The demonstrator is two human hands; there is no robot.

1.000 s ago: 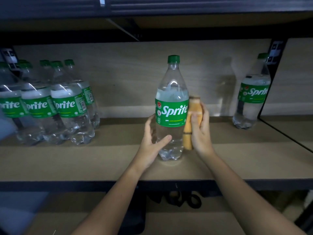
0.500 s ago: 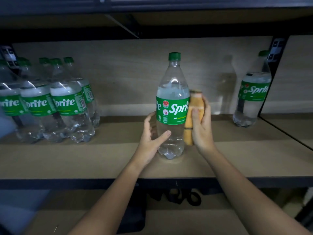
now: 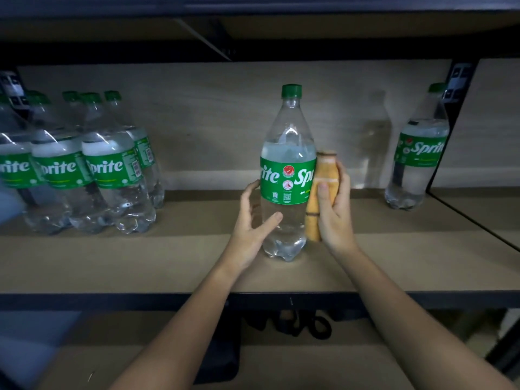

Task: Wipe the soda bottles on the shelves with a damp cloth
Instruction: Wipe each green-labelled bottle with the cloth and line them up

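Clear plastic Sprite bottle (image 3: 287, 175), green cap and label, stands upright at centre of the wooden shelf (image 3: 408, 266). Left hand (image 3: 253, 223) cups its lower left side, thumb across the front, fingers curled behind. Right hand (image 3: 334, 209) grips a folded orange cloth (image 3: 322, 190), pressing it against the bottle's right side at label height. Grouped bottles (image 3: 107, 167) stand at left; a lone bottle (image 3: 419, 153) far right.
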